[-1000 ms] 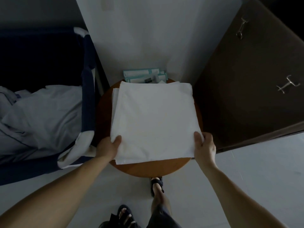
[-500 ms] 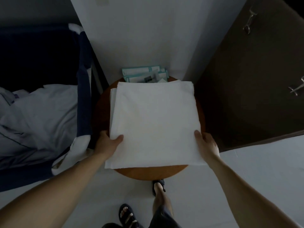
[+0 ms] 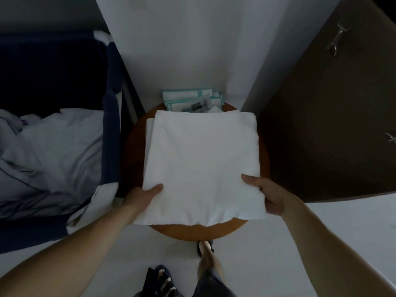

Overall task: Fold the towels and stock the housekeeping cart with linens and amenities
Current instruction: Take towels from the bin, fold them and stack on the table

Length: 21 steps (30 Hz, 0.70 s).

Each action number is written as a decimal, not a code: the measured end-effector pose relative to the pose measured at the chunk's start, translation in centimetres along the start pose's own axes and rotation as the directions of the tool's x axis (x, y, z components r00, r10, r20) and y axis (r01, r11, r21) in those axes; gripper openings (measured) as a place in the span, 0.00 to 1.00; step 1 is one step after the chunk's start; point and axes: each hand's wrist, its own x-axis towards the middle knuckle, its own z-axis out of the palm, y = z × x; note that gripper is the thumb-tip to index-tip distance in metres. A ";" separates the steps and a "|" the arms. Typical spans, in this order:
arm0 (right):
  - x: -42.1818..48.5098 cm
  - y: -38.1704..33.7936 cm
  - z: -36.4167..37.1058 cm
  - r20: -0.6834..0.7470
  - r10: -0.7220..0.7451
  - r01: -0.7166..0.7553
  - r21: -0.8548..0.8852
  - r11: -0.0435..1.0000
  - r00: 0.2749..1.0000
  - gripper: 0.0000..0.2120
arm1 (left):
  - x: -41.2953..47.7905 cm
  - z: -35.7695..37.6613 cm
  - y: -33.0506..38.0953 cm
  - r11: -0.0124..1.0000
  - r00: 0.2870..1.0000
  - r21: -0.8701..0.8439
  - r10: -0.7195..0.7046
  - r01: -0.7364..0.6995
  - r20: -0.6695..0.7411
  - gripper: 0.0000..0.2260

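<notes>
Dim room, rumpled linens [image 3: 53, 163] in a blue cart [image 3: 110, 136] at left. On the round counter [image 3: 192, 231], the left hand [image 3: 141, 196] grips the near left corner of the folded towel [image 3: 201, 159], thumb on top; the right hand [image 3: 267, 194] grips its right corner.

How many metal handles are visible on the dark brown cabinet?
2: one handle high on the cabinet, upper right; a second handle lower, cut by the frame's right edge. Others may lie outside view.

Folded towel [image 3: 201, 159]: white cloth, matt, soft-napped. Round table [image 3: 192, 230]: brown wood, smooth, low sheen. Cabinet door [image 3: 325, 129]: dark brown, matt; handles [image 3: 336, 42]: shiny metal. Floor [image 3: 267, 254]: pale, smooth.
</notes>
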 end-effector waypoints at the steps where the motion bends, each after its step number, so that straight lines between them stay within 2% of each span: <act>1: 0.1 -0.2 0.0 0.007 0.003 -0.003 0.017 1.000 1.000 0.23 | 0.0 -0.2 0.0 1.000 1.000 0.005 -0.003 0.003 0.006 0.39; 3: 0.0 -0.6 0.1 -0.069 -0.003 0.005 0.027 1.000 0.998 0.13 | -0.1 -0.5 0.1 1.000 0.999 -0.018 -0.003 0.004 0.032 0.37; 5: -0.4 -1.3 0.0 -0.202 -0.127 0.134 0.021 0.991 0.971 0.06 | -0.2 -0.9 0.2 0.992 0.995 -0.122 -0.029 0.041 0.099 0.34; 6: -0.3 -1.7 0.0 -0.209 -0.210 0.213 -0.011 0.977 0.955 0.08 | -0.5 -1.2 0.1 0.978 0.989 -0.192 -0.053 0.079 0.138 0.33; 7: -0.6 -2.5 0.5 -0.189 -0.201 0.215 0.056 0.975 0.961 0.14 | -0.7 -1.5 0.1 0.961 0.982 -0.246 -0.085 0.125 0.166 0.31; 8: -0.5 -2.8 0.5 -0.155 -0.213 0.236 0.143 0.961 0.965 0.15 | -0.9 -1.7 -0.1 0.948 0.976 -0.271 -0.119 0.166 0.181 0.31; 10: -0.3 -2.9 1.1 -0.115 -0.284 0.304 0.246 0.920 0.952 0.09 | -1.2 -1.9 -0.4 0.936 0.969 -0.278 -0.170 0.215 0.178 0.33; 12: -0.3 -3.0 2.0 -0.140 -0.271 0.292 0.161 0.943 0.952 0.08 | -1.4 -1.7 -0.8 0.945 0.977 -0.250 -0.193 0.210 0.091 0.35; 13: -0.4 -2.7 1.7 -0.172 -0.294 0.292 -0.034 0.956 0.940 0.06 | -1.5 -1.6 -1.0 0.949 0.979 -0.241 -0.196 0.202 0.048 0.35; 15: -0.3 -2.2 1.3 -0.159 -0.362 0.294 -0.339 0.894 0.918 0.19 | -1.7 -1.4 -1.2 0.939 0.976 -0.269 -0.198 0.215 0.090 0.36; 16: -0.5 -2.3 1.5 -0.173 -0.323 0.260 -0.310 0.914 0.930 0.23 | -1.8 -1.3 -1.3 0.921 0.968 -0.311 -0.189 0.233 0.164 0.36; 18: -0.6 -2.1 0.9 -0.177 -0.285 0.264 -0.135 0.955 0.942 0.21 | -1.9 -1.5 -1.1 0.871 0.949 -0.411 -0.165 0.268 0.269 0.35; 19: -0.9 -2.3 1.0 -0.188 -0.302 0.292 -0.079 0.953 0.935 0.18 | -1.8 -1.6 -1.0 0.849 0.948 -0.452 -0.159 0.274 0.277 0.35; 20: -1.4 -2.2 1.1 -0.171 -0.333 0.320 -0.096 0.942 0.928 0.16 | -1.6 -1.7 -0.9 0.832 0.950 -0.482 -0.158 0.275 0.269 0.34; 21: -1.3 -2.3 0.9 -0.218 -0.342 0.337 -0.063 0.939 0.914 0.17 | -1.6 -1.7 -0.8 0.821 0.953 -0.502 -0.154 0.271 0.261 0.34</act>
